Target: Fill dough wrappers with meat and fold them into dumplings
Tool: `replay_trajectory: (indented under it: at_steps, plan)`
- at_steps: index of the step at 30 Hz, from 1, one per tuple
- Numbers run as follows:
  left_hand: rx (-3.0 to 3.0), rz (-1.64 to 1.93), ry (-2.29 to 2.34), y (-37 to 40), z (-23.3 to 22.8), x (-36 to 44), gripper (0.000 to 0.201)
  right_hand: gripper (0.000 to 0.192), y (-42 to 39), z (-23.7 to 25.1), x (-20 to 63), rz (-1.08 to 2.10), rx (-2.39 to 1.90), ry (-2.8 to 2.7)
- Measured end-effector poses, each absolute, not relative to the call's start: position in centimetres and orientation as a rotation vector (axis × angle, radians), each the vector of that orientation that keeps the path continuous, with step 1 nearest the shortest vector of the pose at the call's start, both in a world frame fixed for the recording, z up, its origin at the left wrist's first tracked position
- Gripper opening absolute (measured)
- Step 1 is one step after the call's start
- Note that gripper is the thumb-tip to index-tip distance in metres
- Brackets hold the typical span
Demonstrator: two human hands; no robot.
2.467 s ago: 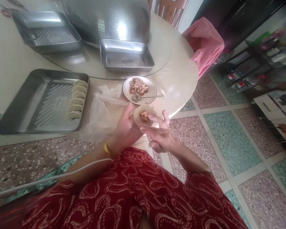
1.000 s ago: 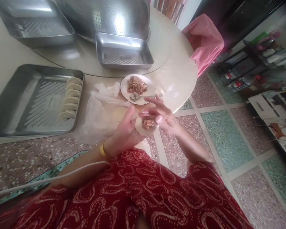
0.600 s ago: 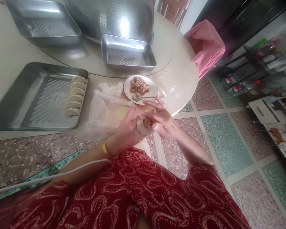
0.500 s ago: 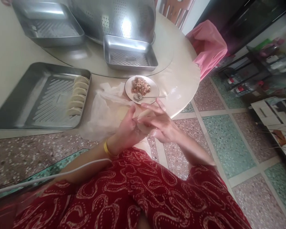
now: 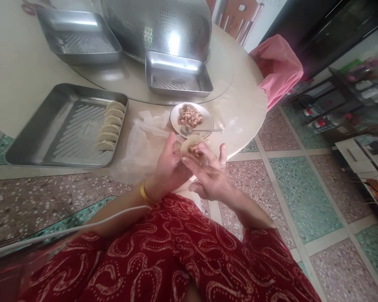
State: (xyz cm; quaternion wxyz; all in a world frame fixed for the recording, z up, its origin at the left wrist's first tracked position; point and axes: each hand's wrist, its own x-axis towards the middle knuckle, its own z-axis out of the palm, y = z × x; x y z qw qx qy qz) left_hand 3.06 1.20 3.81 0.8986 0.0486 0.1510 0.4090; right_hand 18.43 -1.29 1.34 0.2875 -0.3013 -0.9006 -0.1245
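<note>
Here I see my left hand (image 5: 169, 165) cupping a dumpling wrapper (image 5: 190, 147) with filling showing in its middle, just off the tabletop (image 5: 239, 109) edge, over the floor. My right hand (image 5: 209, 178) has a narrow grip, fingers pinching the wrapper's near rim. Just beyond sits the plate (image 5: 204, 115) of filling with a spoon (image 5: 198, 130); the tray (image 5: 50, 130) with folded dumplings (image 5: 111, 126) lies well apart to the left. Open floor lies to the right. Half a second ago the wrapper was folded nearly closed under my fingers; now it gapes open again.
</note>
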Motion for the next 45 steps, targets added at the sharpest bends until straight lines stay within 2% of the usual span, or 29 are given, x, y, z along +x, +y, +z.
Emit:
replay_trajectory:
  at_steps: [14, 18, 22, 27, 30, 34, 39, 45]
  plan:
    - [0.156, 0.891, 0.277, 1.4, 3.6, 3.1, 0.072, 0.056, -2.4, -0.3, 18.6, -0.367, -0.941, -2.391]
    - [0.152, 0.924, 0.319, 1.5, 3.7, 3.1, 0.071, 0.052, -3.0, -1.0, 19.1, -0.247, -0.94, -2.386]
    - [0.169, 0.937, 0.291, 1.6, 3.6, 3.0, 0.071, 0.047, -4.1, -1.0, 19.7, 0.158, -0.825, -2.216]
    - [0.245, 0.947, 0.355, 1.5, 3.7, 3.1, 0.076, 0.044, -4.7, -0.5, 19.0, 1.193, -0.711, -1.847]
    - [0.288, 0.95, 0.363, 1.3, 3.7, 3.3, 0.075, 0.047, -4.6, -0.9, 18.3, 1.405, -0.735, -1.74]
    - [0.287, 0.974, 0.421, 1.2, 3.8, 3.5, 0.073, 0.047, -5.0, -1.5, 18.1, 1.368, -0.848, -1.755]
    - [0.276, 0.992, 0.42, 1.7, 3.8, 3.3, 0.073, 0.043, -6.5, -2.2, 19.2, 1.141, -0.831, -1.828]
    - [0.253, 0.908, 0.35, 1.5, 4.3, 3.3, 0.074, 0.046, -6.1, -2.6, 18.9, 0.331, -0.964, -2.153]
